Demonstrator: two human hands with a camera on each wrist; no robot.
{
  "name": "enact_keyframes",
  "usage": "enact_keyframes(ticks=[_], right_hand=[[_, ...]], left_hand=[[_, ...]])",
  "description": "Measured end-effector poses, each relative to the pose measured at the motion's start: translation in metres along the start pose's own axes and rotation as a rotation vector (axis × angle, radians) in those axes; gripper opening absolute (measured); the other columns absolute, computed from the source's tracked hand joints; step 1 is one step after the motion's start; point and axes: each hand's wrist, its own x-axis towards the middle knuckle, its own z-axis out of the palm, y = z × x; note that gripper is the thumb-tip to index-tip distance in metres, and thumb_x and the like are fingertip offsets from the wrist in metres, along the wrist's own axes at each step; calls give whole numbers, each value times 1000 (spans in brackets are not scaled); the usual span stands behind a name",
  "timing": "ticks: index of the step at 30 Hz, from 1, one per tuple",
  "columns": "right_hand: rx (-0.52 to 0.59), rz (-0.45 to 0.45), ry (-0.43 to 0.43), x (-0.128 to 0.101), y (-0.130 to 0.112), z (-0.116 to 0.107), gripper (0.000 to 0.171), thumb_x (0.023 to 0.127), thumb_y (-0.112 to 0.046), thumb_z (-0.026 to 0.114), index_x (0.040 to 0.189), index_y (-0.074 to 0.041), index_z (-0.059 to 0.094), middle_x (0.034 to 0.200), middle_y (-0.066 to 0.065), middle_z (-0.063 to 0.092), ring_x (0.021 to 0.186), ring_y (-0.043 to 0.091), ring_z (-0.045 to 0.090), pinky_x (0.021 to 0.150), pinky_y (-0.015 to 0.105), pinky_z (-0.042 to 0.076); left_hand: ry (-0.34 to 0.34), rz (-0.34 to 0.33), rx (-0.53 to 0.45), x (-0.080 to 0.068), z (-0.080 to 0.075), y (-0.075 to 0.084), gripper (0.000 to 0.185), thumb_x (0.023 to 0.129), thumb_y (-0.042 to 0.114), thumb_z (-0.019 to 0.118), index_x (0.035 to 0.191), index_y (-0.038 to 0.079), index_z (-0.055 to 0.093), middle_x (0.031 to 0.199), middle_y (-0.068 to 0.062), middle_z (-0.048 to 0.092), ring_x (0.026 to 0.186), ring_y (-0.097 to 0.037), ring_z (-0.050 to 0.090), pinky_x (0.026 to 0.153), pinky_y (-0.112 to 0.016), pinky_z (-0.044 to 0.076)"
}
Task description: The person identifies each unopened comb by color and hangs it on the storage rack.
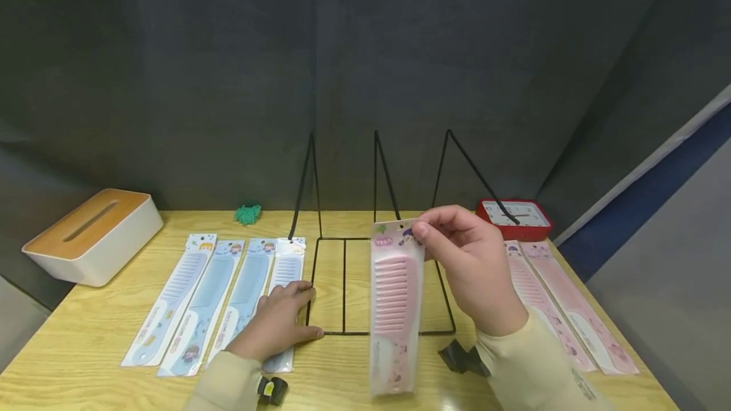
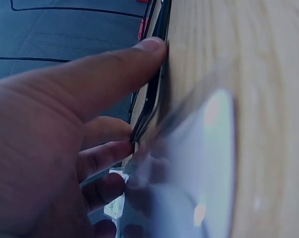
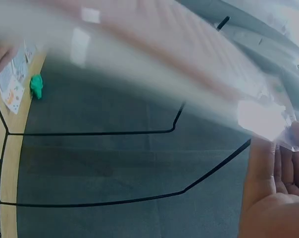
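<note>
One blurred pink comb (image 3: 154, 54), edges cropped.

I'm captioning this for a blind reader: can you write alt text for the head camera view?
A person's right hand pinches the top of a packaged pink comb above a black wire rack on a wooden table. The left hand rests on the nearest of four blue combs.
</note>
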Motion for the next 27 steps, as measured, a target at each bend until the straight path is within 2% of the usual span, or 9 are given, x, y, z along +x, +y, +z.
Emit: enact_keyframes(ticks=[5, 9, 14, 20, 23, 27], right_hand=[[-54, 19, 32, 3, 6, 1, 10, 93, -3, 71, 99, 5, 67, 87, 8, 67, 70, 15, 57, 65, 26, 56], [-116, 77, 49, 14, 15, 3, 17, 94, -15, 73, 103, 0, 68, 92, 10, 67, 75, 19, 59, 68, 28, 57], [-146, 127, 37, 56, 30, 10, 27, 94, -29, 73, 107, -6, 69, 103, 10, 67, 88, 23, 61, 76, 31, 58], [-192, 182, 89, 115, 51, 16, 24, 96, -33, 69, 107, -11, 70, 101, 7, 64, 91, 19, 56, 82, 34, 52], [-180, 224, 96, 134, 59, 16, 24, 97, -31, 68, 108, -10, 69, 103, 5, 63, 94, 19, 56, 87, 35, 50], [-159, 243, 87, 144, 66, 15, 25, 97, -32, 68, 111, -11, 68, 105, 5, 63, 97, 19, 57, 89, 35, 50]], left_hand=[[1, -1, -2, -1, 0, 0, 78, 80, 49, 81, 142, 7, 57, 151, -7, 47, 130, -34, 46, 94, -56, 38], [4, 2, 3, -3, 0, 0, 78, 80, 49, 82, 141, 7, 57, 151, -7, 47, 129, -33, 46, 92, -54, 38], [9, 5, 3, -4, -1, 2, 78, 80, 48, 82, 141, 6, 58, 150, -8, 47, 128, -33, 47, 91, -54, 38], [16, 18, -8, -4, 0, 2, 77, 80, 48, 82, 140, 5, 58, 150, -8, 48, 128, -34, 48, 91, -56, 39], [16, 20, -7, -3, 0, 1, 77, 80, 47, 82, 140, 5, 58, 150, -8, 47, 127, -34, 47, 91, -57, 39], [18, 10, -4, -2, 1, -1, 77, 80, 47, 82, 141, 6, 58, 150, -7, 47, 128, -33, 47, 91, -56, 39]])
